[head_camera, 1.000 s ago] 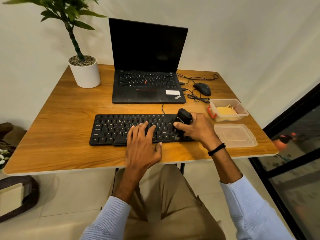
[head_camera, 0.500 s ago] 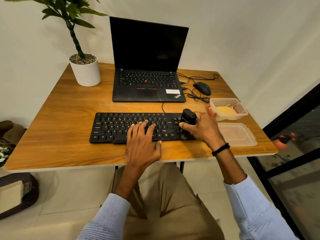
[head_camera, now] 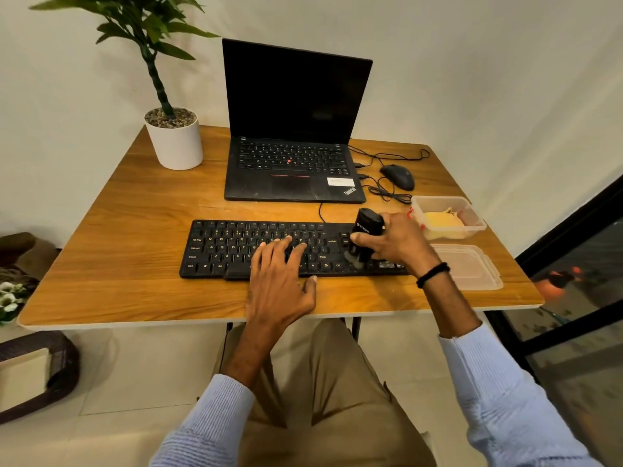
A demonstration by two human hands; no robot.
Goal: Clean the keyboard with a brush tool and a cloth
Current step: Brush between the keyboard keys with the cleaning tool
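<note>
We grip the black brush tool [head_camera: 366, 229] in our right hand [head_camera: 399, 242], fingers curled round its body, bristles down on the right end of the black keyboard [head_camera: 236, 246]. Our left hand [head_camera: 281, 281] lies flat on the middle keys, fingers straight and spread, steadying the board, which sits near the front edge of the wooden table [head_camera: 118, 230]. The yellow cloth [head_camera: 443, 221] waits in the open plastic container [head_camera: 474, 215], just beside the brushing hand. As we judge it, a sweep to the right would flick dust into that container and onto the cloth. If the left hand lifts, the keyboard may skid toward the edge. Our right wrist is close to the loose lid [head_camera: 472, 271] and could nudge it off.
</note>
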